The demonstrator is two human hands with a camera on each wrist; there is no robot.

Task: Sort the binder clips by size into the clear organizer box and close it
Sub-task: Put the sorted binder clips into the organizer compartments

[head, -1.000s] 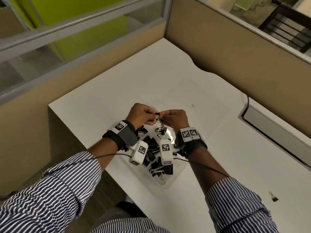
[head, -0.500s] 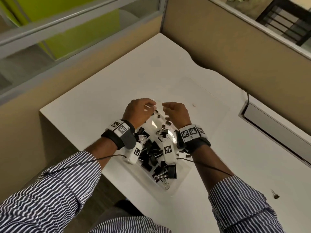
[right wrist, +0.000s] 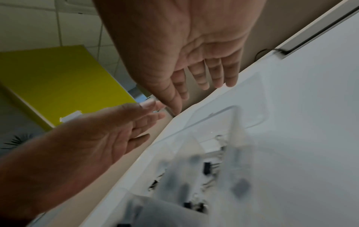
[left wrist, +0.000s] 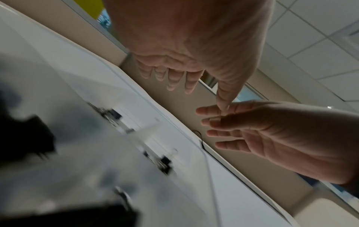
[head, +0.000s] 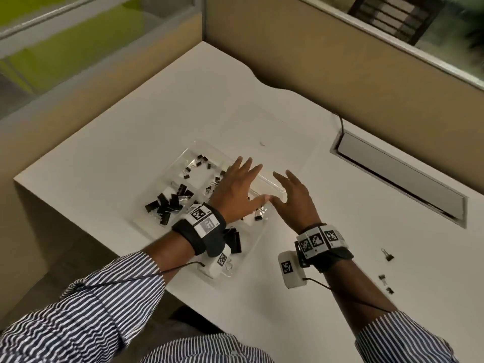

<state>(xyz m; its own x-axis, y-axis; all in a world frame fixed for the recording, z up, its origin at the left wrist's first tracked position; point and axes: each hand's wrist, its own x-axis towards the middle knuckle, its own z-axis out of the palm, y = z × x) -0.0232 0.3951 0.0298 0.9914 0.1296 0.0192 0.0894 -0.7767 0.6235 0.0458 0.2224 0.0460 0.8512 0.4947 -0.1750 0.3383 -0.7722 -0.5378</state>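
Note:
The clear organizer box (head: 164,182) sits on the white desk, its compartments holding black binder clips: large ones (head: 167,205) at the left, small ones (head: 199,161) at the far end. My left hand (head: 237,187) hovers over the box's right part, fingers straight and spread, holding nothing. My right hand (head: 292,195) is just beside it at the box's right edge, also flat and empty, and the two thumbs almost meet. The wrist views show both palms bare: left hand (left wrist: 184,46), right hand (right wrist: 194,53). The box's clear lid (head: 282,142) lies flat beyond the box.
Three small loose clips (head: 388,255) lie on the desk to the right of my right wrist. A recessed grey cable tray (head: 398,174) runs along the right. Beige partition walls close off the desk's far sides. The desk's left edge is close to the box.
Both hands were pinching a small clip together over the box. They have let go, opened flat and shifted toward the box's right side.

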